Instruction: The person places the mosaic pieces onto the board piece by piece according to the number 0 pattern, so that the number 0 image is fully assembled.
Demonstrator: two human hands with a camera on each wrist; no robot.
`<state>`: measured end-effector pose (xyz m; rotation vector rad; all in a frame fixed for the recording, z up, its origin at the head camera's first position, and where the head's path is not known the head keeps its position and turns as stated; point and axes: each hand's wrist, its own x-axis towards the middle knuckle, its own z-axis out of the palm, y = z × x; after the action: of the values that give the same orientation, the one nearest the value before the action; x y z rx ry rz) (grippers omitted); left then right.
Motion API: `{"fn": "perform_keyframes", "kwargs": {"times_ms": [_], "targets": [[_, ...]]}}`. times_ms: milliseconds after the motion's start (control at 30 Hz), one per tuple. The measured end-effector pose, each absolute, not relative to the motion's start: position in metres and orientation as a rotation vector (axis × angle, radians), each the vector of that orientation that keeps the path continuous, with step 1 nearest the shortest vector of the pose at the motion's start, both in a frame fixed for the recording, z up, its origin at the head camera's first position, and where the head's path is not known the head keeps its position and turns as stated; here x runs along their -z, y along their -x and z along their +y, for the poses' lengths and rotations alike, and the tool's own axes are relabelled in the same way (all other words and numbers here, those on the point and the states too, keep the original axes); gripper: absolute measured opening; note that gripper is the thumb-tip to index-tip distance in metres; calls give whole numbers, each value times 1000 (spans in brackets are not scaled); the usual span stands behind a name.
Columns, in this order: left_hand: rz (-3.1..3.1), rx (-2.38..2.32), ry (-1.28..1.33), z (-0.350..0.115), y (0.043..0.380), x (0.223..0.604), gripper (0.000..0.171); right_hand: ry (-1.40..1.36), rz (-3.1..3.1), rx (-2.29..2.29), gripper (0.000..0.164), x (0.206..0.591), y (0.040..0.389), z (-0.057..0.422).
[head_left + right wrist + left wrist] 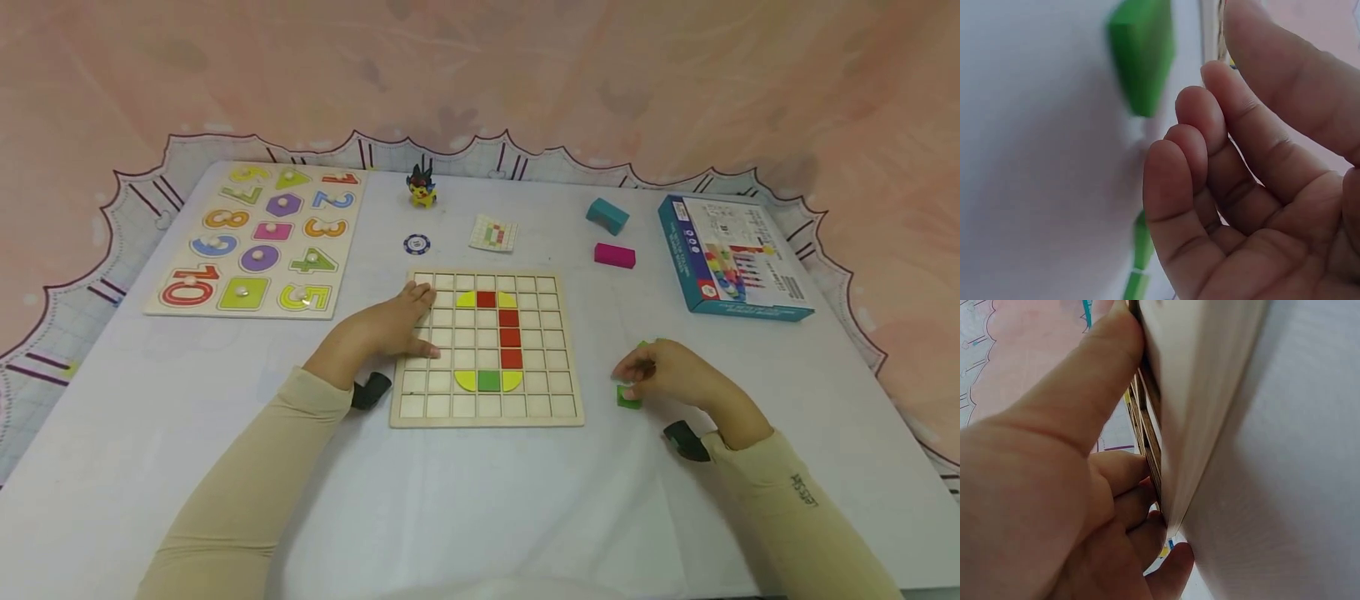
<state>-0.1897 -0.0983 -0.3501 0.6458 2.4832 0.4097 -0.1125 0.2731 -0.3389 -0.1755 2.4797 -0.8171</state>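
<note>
A wooden grid board (487, 417) lies in the middle of the table. Yellow quarter-round, red and green tiles (489, 381) sit in some of its squares. My left hand (386, 327) rests across the board's left edge with its fingers spread, and the left wrist view shows the thumb and fingers along that edge. To the right of the board, my right hand (671, 375) hovers low over loose green tiles. One green tile (1141, 56) lies by the thumb. In the right wrist view the bent fingers (1169, 181) hold nothing, and more green tiles lie beyond them.
A number puzzle board (341, 250) lies at the left. Behind the grid stand a small toy figure (422, 187), a poker chip (417, 243) and a pattern card (493, 233). A teal block (607, 215), a magenta block (615, 255) and a box (738, 258) are at the back right.
</note>
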Motion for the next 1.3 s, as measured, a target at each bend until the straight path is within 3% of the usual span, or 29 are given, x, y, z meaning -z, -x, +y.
{"fn": "perform_keyframes", "kwargs": {"times_ms": [333, 867, 1300], "targets": [[2481, -414, -643, -98, 188, 349, 97, 134, 2485, 816, 31, 348, 107, 274], [2487, -413, -637, -99, 189, 348, 97, 165, 2524, 817, 20, 347, 106, 269], [2488, -415, -639, -99, 189, 350, 96, 175, 2521, 843, 14, 338, 128, 259]]}}
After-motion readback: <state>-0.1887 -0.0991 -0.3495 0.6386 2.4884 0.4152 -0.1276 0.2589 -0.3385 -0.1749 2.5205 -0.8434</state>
